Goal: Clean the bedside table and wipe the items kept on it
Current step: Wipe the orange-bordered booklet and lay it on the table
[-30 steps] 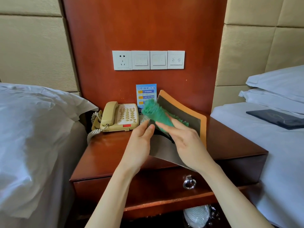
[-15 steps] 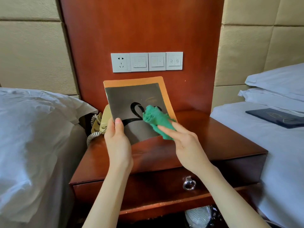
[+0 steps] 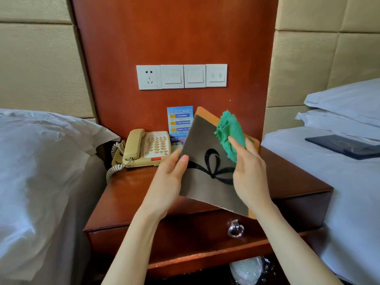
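Gripping card (image 3: 207,182), left hand (image 3: 168,177), right hand (image 3: 249,171) pressing cloth (image 3: 231,130)

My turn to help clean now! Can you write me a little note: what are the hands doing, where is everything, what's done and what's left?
Left hand: holds the grey card with the orange border by its left edge, tilted above the bedside table.
Right hand: grips the green cloth and presses it on the card's upper part.
The phone sits at the back left of the table; the blue leaflet stands against the wall panel behind it.
Done: the card is mid-wipe.
Left: finish the card and set it down, then probably wipe the phone, leaflet and tabletop; I can't tell whether they're already wiped.
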